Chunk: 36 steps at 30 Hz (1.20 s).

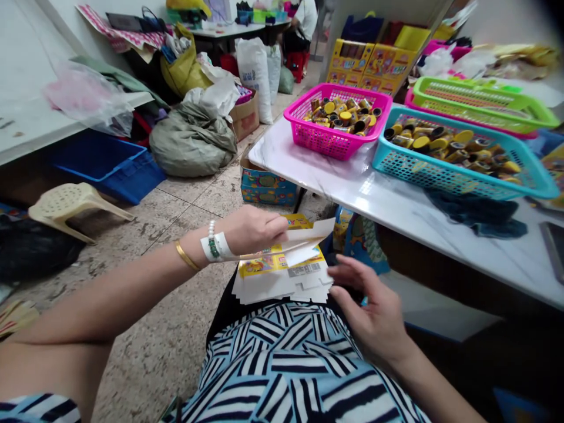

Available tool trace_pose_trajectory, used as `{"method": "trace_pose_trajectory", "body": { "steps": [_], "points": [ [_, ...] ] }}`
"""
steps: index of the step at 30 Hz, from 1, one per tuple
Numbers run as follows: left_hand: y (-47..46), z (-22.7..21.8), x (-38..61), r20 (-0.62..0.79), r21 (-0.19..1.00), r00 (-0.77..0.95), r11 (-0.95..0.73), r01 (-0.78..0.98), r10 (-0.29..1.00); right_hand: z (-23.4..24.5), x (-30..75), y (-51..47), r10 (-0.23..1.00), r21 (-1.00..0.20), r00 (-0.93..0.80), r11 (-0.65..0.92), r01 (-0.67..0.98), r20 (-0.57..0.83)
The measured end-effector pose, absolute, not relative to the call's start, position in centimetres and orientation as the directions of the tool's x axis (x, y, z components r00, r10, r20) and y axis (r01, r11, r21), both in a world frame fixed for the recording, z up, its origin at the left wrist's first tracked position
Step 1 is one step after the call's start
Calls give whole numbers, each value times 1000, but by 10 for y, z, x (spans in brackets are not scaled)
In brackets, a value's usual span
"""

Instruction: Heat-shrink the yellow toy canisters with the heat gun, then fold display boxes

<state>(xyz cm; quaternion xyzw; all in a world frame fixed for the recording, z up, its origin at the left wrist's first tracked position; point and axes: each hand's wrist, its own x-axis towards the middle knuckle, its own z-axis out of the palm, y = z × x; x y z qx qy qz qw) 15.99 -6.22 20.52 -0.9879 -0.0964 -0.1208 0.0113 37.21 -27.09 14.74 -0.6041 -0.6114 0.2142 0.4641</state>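
Observation:
My left hand (258, 229) is closed on a flattened cardboard box (311, 235), its white inner side and flaps showing. This box is lifted a little above a stack of flat printed box blanks (282, 279) lying on my lap. The blanks are yellow and white, with a barcode on the top one. My right hand (368, 305) is at the right edge of the stack, thumb and fingers apart. Whether its fingertips touch the cardboard I cannot tell.
A pink basket (339, 147) and a blue basket (440, 176) of small yellow-capped pieces stand on the white table (352, 188) ahead. A dark cloth (473, 214) lies there too. On the left are a cream stool (73, 202), a blue crate (110, 173) and a grey-green sack (191, 141).

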Motion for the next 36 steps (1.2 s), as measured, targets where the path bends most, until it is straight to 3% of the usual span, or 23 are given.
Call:
{"method": "trace_pose_trajectory", "body": {
  "steps": [2, 5, 7, 9, 13, 16, 19, 24, 28, 33, 36],
  "points": [
    [-66, 212, 162, 308, 85, 931, -980, 179, 197, 161, 380, -262, 818, -568, 40, 362, 739, 574],
    [-74, 225, 167, 373, 188, 902, -970, 157, 218, 177, 380, -244, 699, -255, -258, 539, 803, 667],
    [-79, 232, 171, 383, 236, 882, -952, 194, 275, 183, 374, -235, 670, -154, -361, 581, 800, 649],
    [-82, 237, 174, 358, 296, 863, -920, 256, 356, 187, 367, -229, 644, -95, -353, 554, 827, 679],
    [-82, 238, 178, 176, 484, 828, -779, 399, 533, 187, 354, -221, 613, 3, -354, 498, 867, 707],
    [-79, 233, 177, -19, 577, 793, -641, 506, 609, 179, 345, -214, 659, 0, -453, 567, 824, 601],
    [-77, 228, 176, -160, 628, 785, -552, 549, 598, 169, 336, -207, 686, -53, -433, 566, 823, 585],
    [-69, 220, 174, -177, 663, 777, -511, 548, 604, 170, 332, -199, 680, -123, -500, 649, 751, 537],
    [-57, 208, 174, -206, 634, 716, -466, 617, 667, 171, 333, -194, 705, -199, -506, 660, 724, 496],
    [-52, 196, 171, -237, 585, 718, -494, 644, 655, 173, 340, -182, 731, -291, -527, 667, 686, 434],
    [-49, 193, 166, -177, 376, 713, -623, 686, 679, 186, 351, -179, 687, -280, -570, 715, 641, 450]
  ]
}}
